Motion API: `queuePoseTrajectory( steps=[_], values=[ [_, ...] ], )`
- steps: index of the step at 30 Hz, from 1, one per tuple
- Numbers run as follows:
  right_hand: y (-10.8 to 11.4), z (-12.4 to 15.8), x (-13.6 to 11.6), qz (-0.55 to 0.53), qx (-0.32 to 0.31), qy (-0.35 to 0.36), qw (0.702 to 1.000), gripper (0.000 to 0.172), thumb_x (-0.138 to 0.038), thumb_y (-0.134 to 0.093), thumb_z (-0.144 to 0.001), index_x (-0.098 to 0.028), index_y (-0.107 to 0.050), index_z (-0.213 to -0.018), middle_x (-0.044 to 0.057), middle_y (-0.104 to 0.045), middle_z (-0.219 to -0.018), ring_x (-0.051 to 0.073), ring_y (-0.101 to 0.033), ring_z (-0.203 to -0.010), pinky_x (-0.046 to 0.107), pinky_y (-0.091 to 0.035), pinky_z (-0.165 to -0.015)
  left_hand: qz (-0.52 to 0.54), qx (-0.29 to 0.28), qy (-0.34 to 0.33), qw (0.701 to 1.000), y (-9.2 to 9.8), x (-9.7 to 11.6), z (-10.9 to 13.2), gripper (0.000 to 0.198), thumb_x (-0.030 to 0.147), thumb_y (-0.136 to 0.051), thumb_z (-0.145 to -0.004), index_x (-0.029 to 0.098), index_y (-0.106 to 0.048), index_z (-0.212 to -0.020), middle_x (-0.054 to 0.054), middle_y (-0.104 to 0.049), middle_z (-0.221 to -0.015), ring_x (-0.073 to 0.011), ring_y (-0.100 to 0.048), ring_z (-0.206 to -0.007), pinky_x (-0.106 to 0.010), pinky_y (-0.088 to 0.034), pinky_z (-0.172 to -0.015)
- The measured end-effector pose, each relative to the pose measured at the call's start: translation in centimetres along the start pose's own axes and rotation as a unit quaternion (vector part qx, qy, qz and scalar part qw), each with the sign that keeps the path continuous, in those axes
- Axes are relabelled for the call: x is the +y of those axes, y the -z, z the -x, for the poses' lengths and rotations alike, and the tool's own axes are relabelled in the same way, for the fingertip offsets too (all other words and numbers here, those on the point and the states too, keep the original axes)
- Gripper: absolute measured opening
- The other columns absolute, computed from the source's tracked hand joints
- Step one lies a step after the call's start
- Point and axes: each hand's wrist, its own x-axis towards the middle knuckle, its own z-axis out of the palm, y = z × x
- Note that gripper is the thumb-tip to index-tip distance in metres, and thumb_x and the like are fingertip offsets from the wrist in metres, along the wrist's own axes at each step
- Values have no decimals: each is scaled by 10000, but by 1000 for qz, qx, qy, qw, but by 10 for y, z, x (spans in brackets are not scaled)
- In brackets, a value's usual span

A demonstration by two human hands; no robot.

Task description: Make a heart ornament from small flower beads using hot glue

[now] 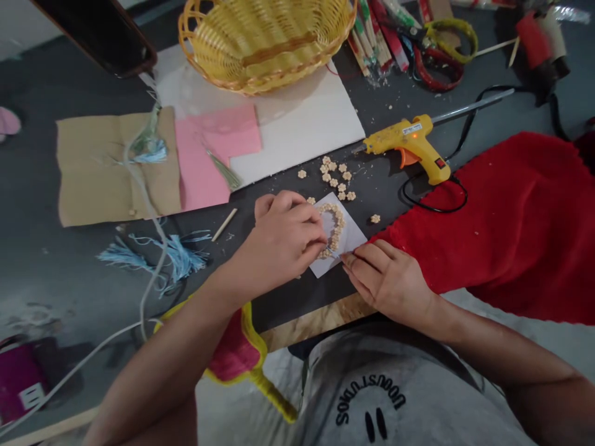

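A loop of small cream flower-shaped beads [341, 222] lies on a small white paper square [356, 232] near the table's front edge. My left hand [288, 238] reaches over the paper's left side, fingers bent and pinched at the loop's lower left; what lies between the fingertips is hidden. At the paper's lower right edge, my right hand [390, 279] has thumb and fingers pressed together on the paper. Several loose flower-shaped beads [333, 182] are scattered just beyond it, and a single bead [375, 218] sits to the right.
A yellow glue gun [418, 145] with a lit orange light rests at right, above red cloth [502, 217]. Scissors [439, 56] and a yellow wicker basket [269, 56] are behind. Blue tassels [181, 257], brown paper [93, 167] and a pale cable [155, 260] lie left.
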Motion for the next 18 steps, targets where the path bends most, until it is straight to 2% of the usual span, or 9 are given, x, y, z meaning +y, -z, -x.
queuePoseTrajectory(
  steps=[6, 12, 18],
  values=[
    [2, 0, 0, 0, 3, -2, 1000, 241, -179, -507, -973, -158, -704, -1110, 68, -710, -898, 182, -585, -791, 335, -503, -684, -4, -21, -12, 1000, 2, 1, -5, 186, 270, -600, -885, 259, -736, -760, -23, -703, -974, -301, -463, -1092, -515, -243, -939],
    [4, -2, 0, 17, 19, 9, 1000, 227, -197, -506, -974, -160, -718, -1047, 54, -695, -852, 176, -559, -751, 321, -471, -634, -24, -24, -13, 999, 3, 2, -6, 189, 224, -595, -887, 264, -734, -767, -11, -702, -967, -298, -470, -1082, -521, -254, -918],
    [3, -3, 0, 21, 24, 6, 999, 211, -188, -523, -960, -158, -724, -1020, 53, -700, -851, 177, -556, -748, 318, -461, -627, -55, -45, -19, 997, 8, 8, -7, 263, 210, -502, -944, 240, -729, -815, -12, -683, -1019, -282, -450, -1105, -523, -251, -935]
  ],
)
